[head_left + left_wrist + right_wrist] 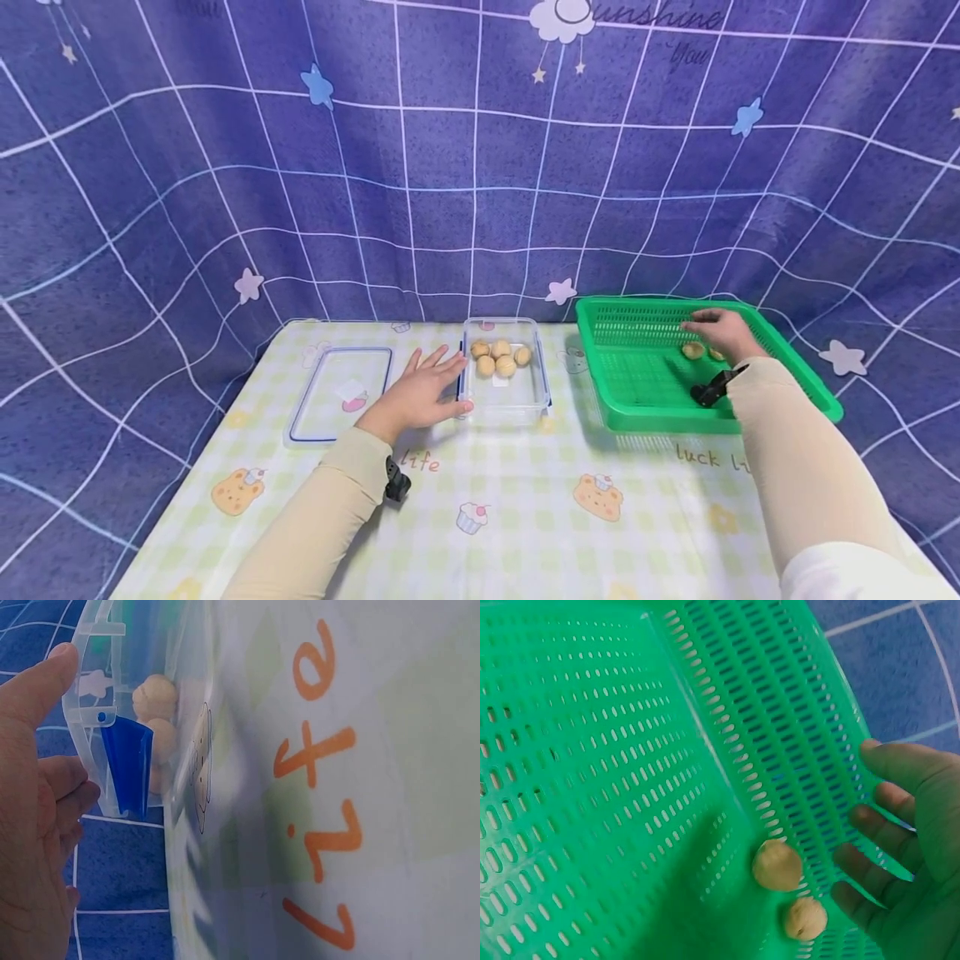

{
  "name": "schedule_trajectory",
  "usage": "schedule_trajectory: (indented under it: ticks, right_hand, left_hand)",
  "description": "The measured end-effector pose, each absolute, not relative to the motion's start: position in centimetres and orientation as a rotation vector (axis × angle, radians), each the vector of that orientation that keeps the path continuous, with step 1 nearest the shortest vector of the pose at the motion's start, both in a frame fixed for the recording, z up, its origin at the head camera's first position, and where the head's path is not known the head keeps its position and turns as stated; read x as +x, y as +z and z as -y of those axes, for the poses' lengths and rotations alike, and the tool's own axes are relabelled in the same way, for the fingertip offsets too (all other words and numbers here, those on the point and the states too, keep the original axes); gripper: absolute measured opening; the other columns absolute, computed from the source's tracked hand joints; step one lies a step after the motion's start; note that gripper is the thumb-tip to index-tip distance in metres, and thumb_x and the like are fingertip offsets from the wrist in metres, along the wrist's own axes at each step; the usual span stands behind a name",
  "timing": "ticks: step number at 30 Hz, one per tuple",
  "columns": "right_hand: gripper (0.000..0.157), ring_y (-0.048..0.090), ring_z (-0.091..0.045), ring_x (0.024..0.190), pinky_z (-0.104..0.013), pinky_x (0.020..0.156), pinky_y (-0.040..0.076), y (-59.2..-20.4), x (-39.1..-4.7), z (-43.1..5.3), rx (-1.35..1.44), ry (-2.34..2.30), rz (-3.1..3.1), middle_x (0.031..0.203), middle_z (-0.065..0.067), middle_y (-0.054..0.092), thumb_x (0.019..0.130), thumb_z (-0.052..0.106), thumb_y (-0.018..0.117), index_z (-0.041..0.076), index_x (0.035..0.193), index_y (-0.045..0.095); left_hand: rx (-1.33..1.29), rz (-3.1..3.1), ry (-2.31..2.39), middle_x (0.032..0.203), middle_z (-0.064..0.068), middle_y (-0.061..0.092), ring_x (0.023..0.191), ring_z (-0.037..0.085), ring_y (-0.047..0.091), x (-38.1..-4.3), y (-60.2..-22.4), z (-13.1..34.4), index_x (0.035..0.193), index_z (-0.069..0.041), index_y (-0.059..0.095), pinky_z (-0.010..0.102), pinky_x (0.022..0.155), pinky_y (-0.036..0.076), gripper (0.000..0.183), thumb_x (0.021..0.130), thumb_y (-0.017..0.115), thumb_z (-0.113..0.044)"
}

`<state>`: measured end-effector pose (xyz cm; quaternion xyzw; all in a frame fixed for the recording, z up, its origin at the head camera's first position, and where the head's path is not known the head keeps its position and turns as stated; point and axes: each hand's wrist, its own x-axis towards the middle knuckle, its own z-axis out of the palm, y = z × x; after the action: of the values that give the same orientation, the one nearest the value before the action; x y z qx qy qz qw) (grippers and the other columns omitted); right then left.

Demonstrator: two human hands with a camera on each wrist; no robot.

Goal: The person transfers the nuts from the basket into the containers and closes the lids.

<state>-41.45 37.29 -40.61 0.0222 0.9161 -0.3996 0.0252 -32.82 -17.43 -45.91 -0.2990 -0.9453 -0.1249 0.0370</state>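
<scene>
My left hand (422,395) spreads its fingers at the left side of a clear plastic box (525,395); fingertips are at its rim in the left wrist view, near a blue latch (129,766). Several tan walnuts (506,366) lie inside the box. My right hand (722,332) hovers over a green basket (637,417) with loosely bent fingers (889,832) and nothing visible between them. Below those fingers, two walnuts (777,865) sit on the basket floor against its wall.
A clear lid (330,398) with a blue seal lies flat on the table left of the box. The patterned tablecloth (525,542) covers the table, and a blue grid curtain (450,150) hangs behind it. Each wrist wears a black camera (397,480).
</scene>
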Motion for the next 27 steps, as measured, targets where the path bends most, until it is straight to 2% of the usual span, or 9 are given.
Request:
schedule_trajectory:
  ticks: [5, 13, 21, 27]
  right_hand:
    - [0.070, 0.041, -0.055, 0.133, -0.060, 0.105, 0.043, -41.4, -41.4, -37.9, 0.110, -1.157, -2.844, 0.148, -0.040, 0.036, 0.101, 0.035, 0.059, -0.013, 0.148, 0.037]
    - [0.069, 0.043, -0.056, 0.130, -0.061, 0.104, 0.043, -41.9, -41.0, -38.8, 0.144, -1.011, -2.847, 0.147, -0.040, 0.038, 0.100, 0.033, 0.061, -0.012, 0.147, 0.039]
    - [0.066, 0.044, -0.059, 0.125, -0.064, 0.104, 0.041, -42.6, -41.1, -39.7, 0.007, -0.856, -2.934, 0.137, -0.041, 0.048, 0.094, 0.031, 0.068, -0.015, 0.137, 0.048]
    - [0.062, 0.050, -0.058, 0.119, -0.060, 0.095, 0.049, -42.7, -41.6, -39.7, -0.089, -0.860, -2.870, 0.130, -0.041, 0.052, 0.094, 0.025, 0.071, -0.019, 0.133, 0.049]
  left_hand:
    - [-0.911, 2.901, -0.397, 0.162, 0.009, 0.035, 0.154, 0.035, 0.015, -32.7, -45.9, 17.5, 0.157, -0.006, 0.034, 0.061, 0.121, -0.004, 0.086, 0.096, 0.052, -0.064]
    - [-0.932, 2.884, -0.414, 0.161, 0.010, 0.036, 0.154, 0.036, 0.016, -32.7, -46.1, 17.5, 0.157, -0.005, 0.036, 0.062, 0.121, -0.004, 0.087, 0.096, 0.051, -0.066]
    - [-0.944, 2.886, -0.403, 0.161, 0.011, 0.035, 0.154, 0.036, 0.015, -32.7, -46.2, 17.5, 0.157, -0.005, 0.035, 0.063, 0.120, -0.004, 0.085, 0.097, 0.053, -0.062]
    - [-0.938, 2.877, -0.408, 0.161, 0.011, 0.036, 0.154, 0.035, 0.015, -32.8, -46.0, 17.5, 0.157, -0.005, 0.035, 0.062, 0.121, -0.005, 0.086, 0.096, 0.052, -0.064]
